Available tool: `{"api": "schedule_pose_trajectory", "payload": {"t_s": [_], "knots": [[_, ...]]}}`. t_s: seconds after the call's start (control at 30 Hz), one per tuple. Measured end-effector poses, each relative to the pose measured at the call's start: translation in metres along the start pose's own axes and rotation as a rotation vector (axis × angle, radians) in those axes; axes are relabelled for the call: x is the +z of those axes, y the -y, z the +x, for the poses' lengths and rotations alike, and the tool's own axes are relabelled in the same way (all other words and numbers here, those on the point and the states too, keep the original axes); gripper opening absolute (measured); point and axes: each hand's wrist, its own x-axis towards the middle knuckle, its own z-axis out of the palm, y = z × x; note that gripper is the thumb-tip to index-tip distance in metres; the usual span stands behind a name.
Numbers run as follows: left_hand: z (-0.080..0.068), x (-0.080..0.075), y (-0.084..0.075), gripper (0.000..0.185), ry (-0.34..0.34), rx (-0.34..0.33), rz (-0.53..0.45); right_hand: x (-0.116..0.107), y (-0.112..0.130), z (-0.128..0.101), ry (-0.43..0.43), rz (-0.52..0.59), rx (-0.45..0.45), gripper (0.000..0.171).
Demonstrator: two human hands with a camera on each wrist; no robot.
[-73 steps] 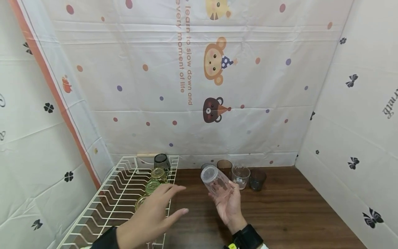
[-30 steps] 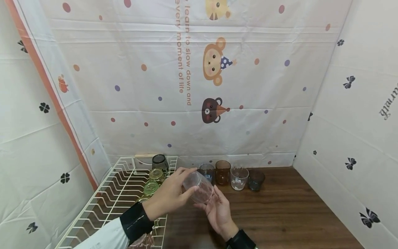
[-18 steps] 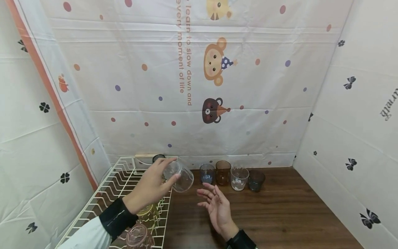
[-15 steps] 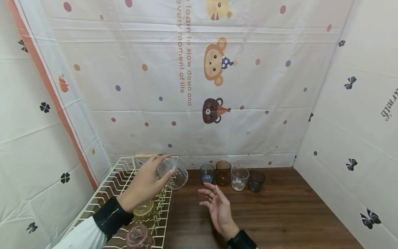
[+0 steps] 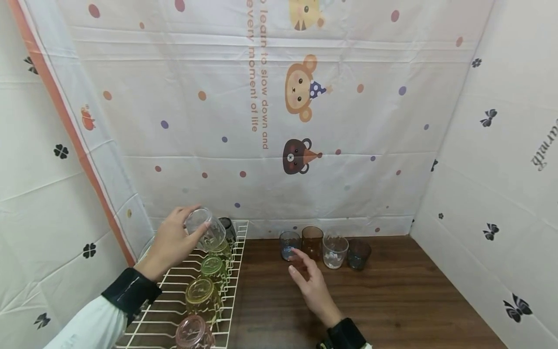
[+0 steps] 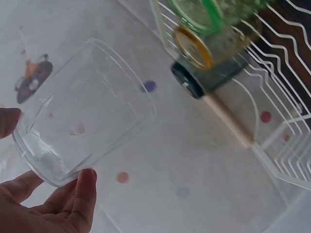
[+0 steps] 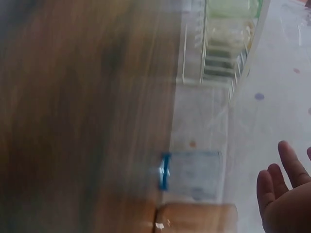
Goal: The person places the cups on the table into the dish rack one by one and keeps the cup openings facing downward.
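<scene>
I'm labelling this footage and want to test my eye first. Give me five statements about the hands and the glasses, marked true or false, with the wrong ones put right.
1. The left hand holds a clear glass. True.
2. The brown glass stands on the wooden table, next to the blue glass. True.
3. The right hand grips the brown glass. False: its fingers hold nothing.
4. The pink glass stands on the wooden table, beside the brown glass. False: it stands in the white rack.
5. The green glass stands in the white rack. True.
</scene>
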Motion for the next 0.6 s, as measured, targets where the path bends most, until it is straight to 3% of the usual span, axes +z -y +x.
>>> {"api": "schedule_pose_trajectory", "payload": {"t_s": [0.13,0.23,0.4,0.6], "knots": [[0.005,-0.002,0.013,0.061,0.038,-0.051,0.006,-0.007,-0.001,0.002,-0.009,-0.197,-0.044,0.054],[0.008,-0.003,0.023,0.062,0.062,-0.083,0.009,-0.012,-0.003,0.005,-0.012,-0.284,-0.078,0.057],[0.011,0.000,0.040,0.064,0.117,-0.132,0.031,-0.024,-0.009,0.011,-0.036,-0.363,-0.101,0.060],[0.017,0.014,0.061,0.066,0.208,-0.185,0.077,-0.045,-0.014,0.020,-0.077,-0.445,-0.068,0.062]]}}
